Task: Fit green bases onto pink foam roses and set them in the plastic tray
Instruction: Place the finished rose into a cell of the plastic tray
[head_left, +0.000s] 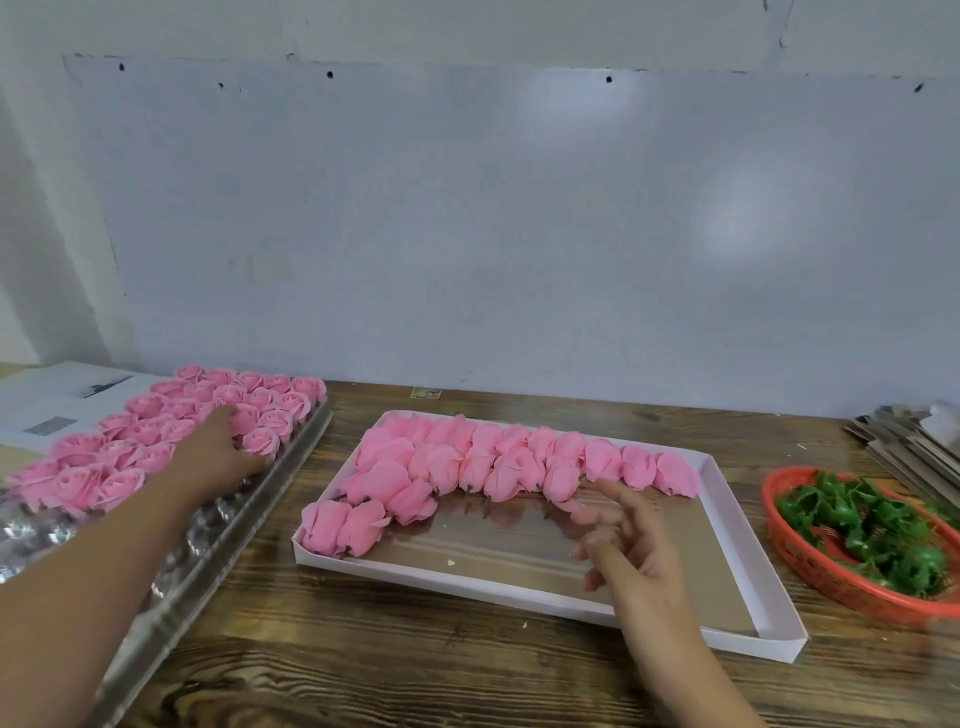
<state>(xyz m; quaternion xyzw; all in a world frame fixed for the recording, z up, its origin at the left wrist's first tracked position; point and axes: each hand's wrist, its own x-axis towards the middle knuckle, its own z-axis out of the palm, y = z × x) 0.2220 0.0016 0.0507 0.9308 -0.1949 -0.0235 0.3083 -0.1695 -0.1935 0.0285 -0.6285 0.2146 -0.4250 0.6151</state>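
Note:
A clear plastic tray (218, 566) on the left holds several upright pink foam roses (150, 428). My left hand (218, 452) reaches over that tray and touches the roses near its right side; whether it grips one is hidden. In the middle lies a white cardboard box lid (727, 525) with several pink roses (498, 462) lying on their sides in rows. My right hand (623, 540) hovers above the lid's bare part with relaxed fingers, holding nothing. Green plastic bases (872, 530) fill a red basket (800, 556) at the right.
The work surface is a dark wooden table (415, 670) against a pale wall. Papers (57, 405) lie at the far left behind the plastic tray. A stack of flat cardboard (904, 441) sits at the far right behind the basket.

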